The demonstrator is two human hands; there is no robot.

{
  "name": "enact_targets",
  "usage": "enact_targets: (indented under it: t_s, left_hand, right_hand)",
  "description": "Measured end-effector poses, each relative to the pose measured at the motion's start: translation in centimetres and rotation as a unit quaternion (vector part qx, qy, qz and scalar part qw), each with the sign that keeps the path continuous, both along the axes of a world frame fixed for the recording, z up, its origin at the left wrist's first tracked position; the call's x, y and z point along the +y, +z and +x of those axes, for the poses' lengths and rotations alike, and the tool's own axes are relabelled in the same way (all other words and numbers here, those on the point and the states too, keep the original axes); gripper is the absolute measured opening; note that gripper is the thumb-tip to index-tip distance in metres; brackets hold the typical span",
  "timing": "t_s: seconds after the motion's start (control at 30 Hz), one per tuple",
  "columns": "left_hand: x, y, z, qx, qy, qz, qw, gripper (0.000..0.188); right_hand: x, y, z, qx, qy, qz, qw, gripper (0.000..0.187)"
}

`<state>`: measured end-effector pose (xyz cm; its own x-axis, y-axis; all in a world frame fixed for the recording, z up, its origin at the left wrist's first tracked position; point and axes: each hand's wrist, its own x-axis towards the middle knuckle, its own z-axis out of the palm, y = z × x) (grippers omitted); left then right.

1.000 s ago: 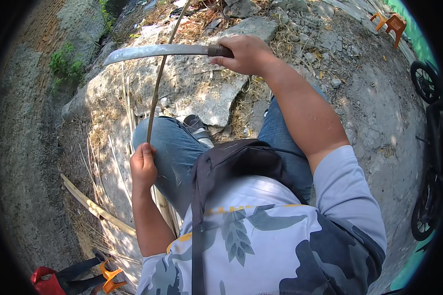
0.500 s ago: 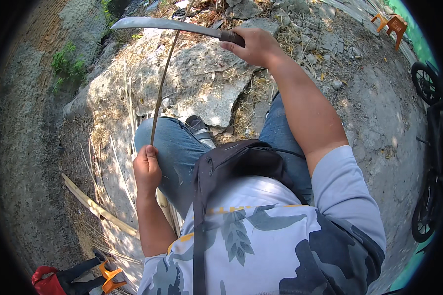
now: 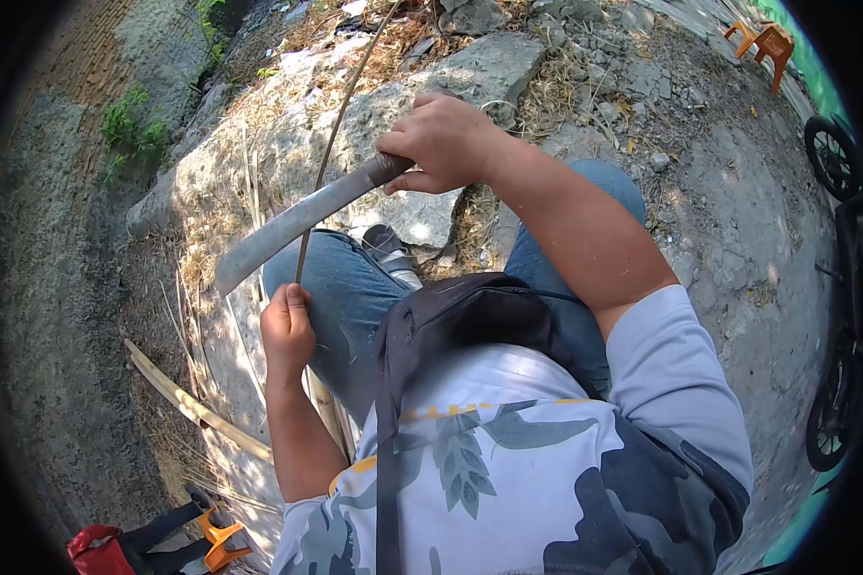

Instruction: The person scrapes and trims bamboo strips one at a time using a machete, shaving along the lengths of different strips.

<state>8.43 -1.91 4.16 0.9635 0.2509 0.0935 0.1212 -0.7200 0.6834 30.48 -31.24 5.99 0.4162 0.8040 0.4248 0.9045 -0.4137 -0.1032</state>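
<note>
My right hand (image 3: 441, 144) is closed round the dark handle of a machete (image 3: 292, 222). Its broad grey blade slants down to the left and crosses over a long thin stick (image 3: 333, 134). The lower end of that stick is gripped in my left hand (image 3: 288, 326), fingers wrapped and thumb on top, beside my left knee. From there the stick leans up and away past the top edge of the view. Whether the blade touches the stick I cannot tell for sure.
A split bamboo length (image 3: 197, 407) and several thin strips (image 3: 249, 182) lie at the left. Broken concrete slabs (image 3: 489, 72) and dry shavings are ahead. Orange stools (image 3: 772, 48) and motorbike wheels (image 3: 829, 158) are at the right. A person in red (image 3: 101, 551) is at the lower left.
My right hand has moved down and left with the machete, bringing the blade from near the stick's upper part to low on it, close to my left hand. My left hand has hardly moved.
</note>
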Motion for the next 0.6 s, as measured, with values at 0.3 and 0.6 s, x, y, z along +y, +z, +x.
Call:
enact_targets:
  t_s: [0.3, 0.6]
  left_hand:
    - [0.8, -0.6, -0.2, -0.008, 0.007, -0.045, 0.999, 0.044]
    - [1.3, -0.8, 0.0, 0.017, 0.015, -0.155, 0.988, 0.042]
  right_hand:
    - [-6.7, 0.2, 4.5, 0.103, -0.268, 0.147, 0.946, 0.050]
    - [-3.2, -0.5, 2.5, 0.056, -0.196, 0.074, 0.976, 0.051]
